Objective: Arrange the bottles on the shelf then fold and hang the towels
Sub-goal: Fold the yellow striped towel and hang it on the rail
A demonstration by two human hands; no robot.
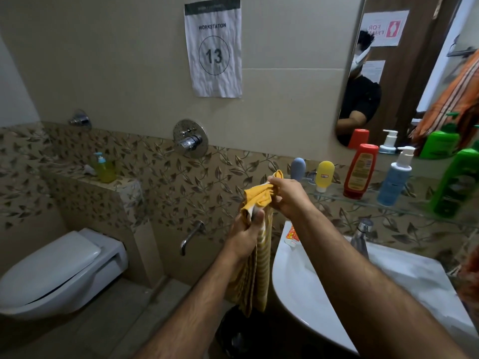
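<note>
Both hands, left hand and right hand, gripping a seemingly bunched yellow towel.

I see soft yellow cloth towel in my hands, glossy plastic bottles right of them, smooth glass shelf, shiny white sink below.

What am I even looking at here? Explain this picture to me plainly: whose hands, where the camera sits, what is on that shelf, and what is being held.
There is no machine: a person wears a camera on the head, looking down at their own arms in a bathroom. Both hands grip a yellow towel: the left hand lower, the right hand pinching its top. On the glass shelf stand a grey bottle, yellow bottle, red bottle, blue pump bottle and green bottle. Below it is a white sink.
</note>
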